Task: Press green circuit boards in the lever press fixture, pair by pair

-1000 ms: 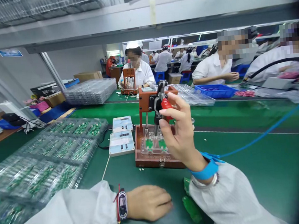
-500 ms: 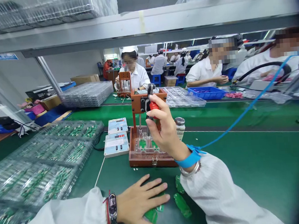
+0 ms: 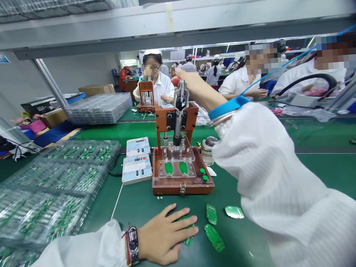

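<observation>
My right hand (image 3: 194,83) is closed round the red handle (image 3: 176,81) of a toggle clamp (image 3: 180,102), whose lever points up. The clamp sits on an orange-framed press fixture (image 3: 166,188) with a brown base. Two green circuit boards (image 3: 168,168) lie side by side in its clear holder, under the raised clear pressing plate (image 3: 178,153). In front of the fixture, my left hand (image 3: 161,237) rests palm down with fingers spread, partly covering a green board (image 3: 188,241). Several loose boards (image 3: 214,237) lie to its right.
Clear trays (image 3: 74,195) of green boards fill the left side. Two small meters (image 3: 137,169) with red digits stand beside the fixture, and a glass jar (image 3: 209,151) is behind its right side. A shelf beam (image 3: 96,33) crosses overhead. Co-workers sit opposite.
My right hand has swung the red handle upward and away, and the pressing plate has risen, uncovering the two boards. My left hand's thumb has drawn in.
</observation>
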A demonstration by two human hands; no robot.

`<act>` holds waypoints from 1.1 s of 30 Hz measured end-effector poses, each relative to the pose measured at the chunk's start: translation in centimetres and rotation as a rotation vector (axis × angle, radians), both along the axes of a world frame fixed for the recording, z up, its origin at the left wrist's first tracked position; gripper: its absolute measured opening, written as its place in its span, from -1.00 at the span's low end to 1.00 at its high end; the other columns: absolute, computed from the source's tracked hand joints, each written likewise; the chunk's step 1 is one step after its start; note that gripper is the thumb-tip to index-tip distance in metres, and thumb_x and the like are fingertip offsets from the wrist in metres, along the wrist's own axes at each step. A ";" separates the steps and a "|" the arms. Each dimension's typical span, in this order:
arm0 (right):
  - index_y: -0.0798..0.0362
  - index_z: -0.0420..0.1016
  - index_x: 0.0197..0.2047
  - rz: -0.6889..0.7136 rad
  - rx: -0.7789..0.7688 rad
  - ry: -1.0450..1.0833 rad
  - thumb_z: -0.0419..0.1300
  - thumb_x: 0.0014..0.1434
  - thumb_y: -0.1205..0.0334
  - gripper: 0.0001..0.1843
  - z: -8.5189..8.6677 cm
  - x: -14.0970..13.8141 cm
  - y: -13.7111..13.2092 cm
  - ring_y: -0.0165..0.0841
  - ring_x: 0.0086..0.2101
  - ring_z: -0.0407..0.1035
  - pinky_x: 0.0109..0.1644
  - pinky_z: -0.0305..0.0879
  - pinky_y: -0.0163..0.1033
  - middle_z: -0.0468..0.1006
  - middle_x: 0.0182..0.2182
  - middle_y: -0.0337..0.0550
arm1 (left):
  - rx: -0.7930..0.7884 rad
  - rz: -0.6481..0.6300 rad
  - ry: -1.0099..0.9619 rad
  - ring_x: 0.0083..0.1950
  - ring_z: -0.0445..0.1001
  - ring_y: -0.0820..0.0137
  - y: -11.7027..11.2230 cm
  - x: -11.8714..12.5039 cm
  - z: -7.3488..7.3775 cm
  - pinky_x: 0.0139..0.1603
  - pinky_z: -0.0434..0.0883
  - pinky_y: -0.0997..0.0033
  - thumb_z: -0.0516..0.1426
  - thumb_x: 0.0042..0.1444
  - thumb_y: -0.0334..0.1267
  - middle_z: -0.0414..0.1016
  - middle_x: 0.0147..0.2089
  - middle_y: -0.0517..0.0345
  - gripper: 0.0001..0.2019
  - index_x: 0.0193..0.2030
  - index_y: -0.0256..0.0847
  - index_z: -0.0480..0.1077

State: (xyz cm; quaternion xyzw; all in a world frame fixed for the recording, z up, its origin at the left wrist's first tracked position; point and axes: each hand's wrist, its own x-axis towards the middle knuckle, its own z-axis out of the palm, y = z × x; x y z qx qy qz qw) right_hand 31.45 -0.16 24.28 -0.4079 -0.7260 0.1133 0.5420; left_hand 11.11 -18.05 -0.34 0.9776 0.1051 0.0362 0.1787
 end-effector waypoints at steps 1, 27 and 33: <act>0.20 0.32 -0.30 -0.081 0.036 -0.010 -0.05 0.34 0.28 -0.76 -1.5 0.7 -0.2 -0.46 -0.35 0.37 -0.17 0.30 -0.27 0.40 -0.41 -0.21 | 0.005 0.004 0.000 0.44 -0.10 0.18 0.0 0.0 0.0 0.39 -0.14 -0.04 -0.08 0.26 -0.22 0.00 0.42 0.08 -0.46 0.38 -0.17 0.00; 0.09 0.38 0.14 0.108 -0.232 -0.718 0.04 0.31 0.26 -0.64 -19.5 -1.7 -11.5 -0.11 0.06 0.23 0.07 0.25 -0.01 0.44 -0.08 0.08 | -0.220 0.509 0.127 0.28 0.19 0.07 -0.7 -2.2 2.4 0.21 0.26 0.08 0.24 0.04 -0.37 0.19 0.28 -0.09 -0.15 0.40 -0.09 -0.09; 0.08 0.40 0.11 -0.044 -0.028 -0.668 -0.02 0.33 0.28 -0.66 -20.8 -1.6 -13.2 -0.12 0.00 0.24 0.05 0.26 0.03 0.36 -0.02 0.15 | -0.162 0.541 0.083 0.16 0.29 0.09 -1.7 -1.9 0.5 0.14 0.32 0.10 0.15 0.06 -0.49 0.33 0.14 -0.03 -0.25 0.37 -0.06 -0.02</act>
